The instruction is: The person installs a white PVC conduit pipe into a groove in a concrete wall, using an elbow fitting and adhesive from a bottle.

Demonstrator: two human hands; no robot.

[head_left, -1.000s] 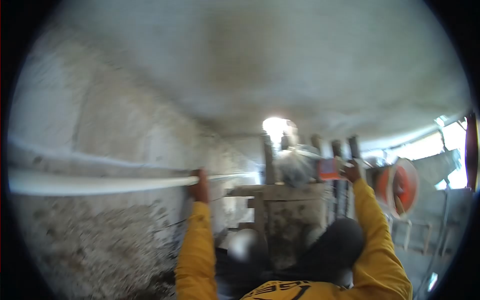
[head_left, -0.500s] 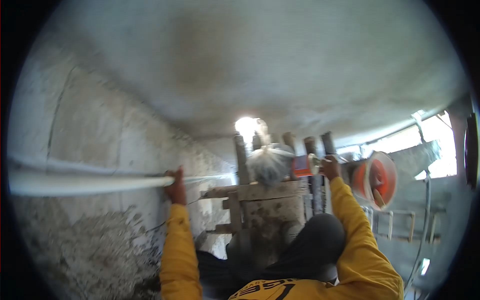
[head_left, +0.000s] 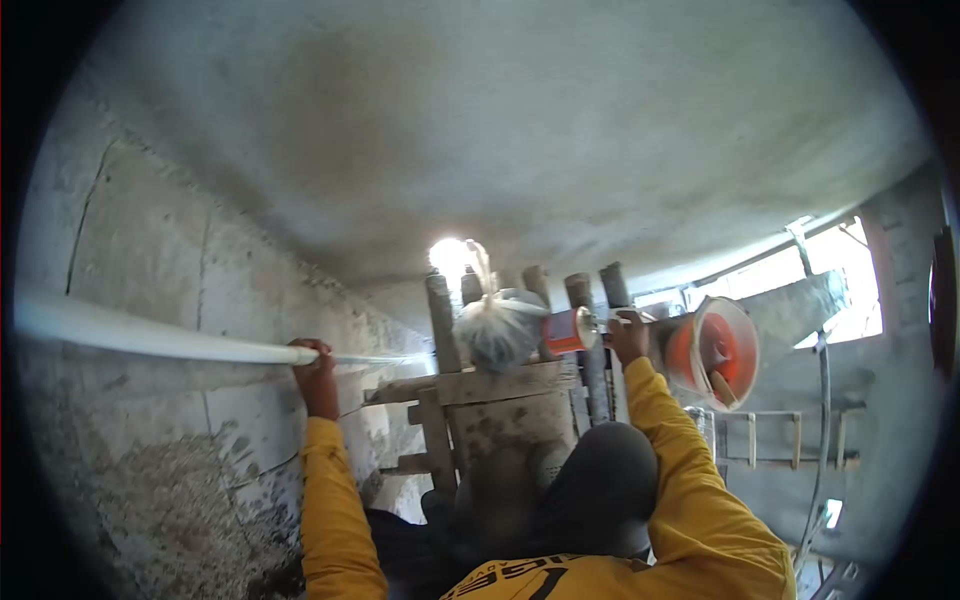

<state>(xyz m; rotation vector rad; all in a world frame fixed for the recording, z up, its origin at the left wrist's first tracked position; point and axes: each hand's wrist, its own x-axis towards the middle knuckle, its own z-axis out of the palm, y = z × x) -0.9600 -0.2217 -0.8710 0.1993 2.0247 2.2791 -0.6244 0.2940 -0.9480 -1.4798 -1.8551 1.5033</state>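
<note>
My left hand (head_left: 318,380) is closed around a long white pipe (head_left: 190,342) that runs along the wall from the left edge. Beyond the fingers a thinner pale length (head_left: 385,358) carries on toward the far corner. Beside an orange-and-white can (head_left: 568,331) lying on the planks, my right hand (head_left: 628,338) has its fingers drawn together at the can's metal end. Whatever those fingers pinch is too small to make out. Left of the can sits a tied clear plastic bag (head_left: 498,330) with dark contents.
A white bucket, orange inside (head_left: 738,352), hangs or stands to the right with a wooden-handled tool in it. Wooden planks (head_left: 510,383) and upright posts (head_left: 440,320) form a scaffold ahead. A rough concrete wall (head_left: 150,270) rises at left, under a low ceiling (head_left: 500,120).
The whole view has turned, so the scaffold, bag, can and bucket sit further left. Both hands keep about the same places relative to the pipe and the can.
</note>
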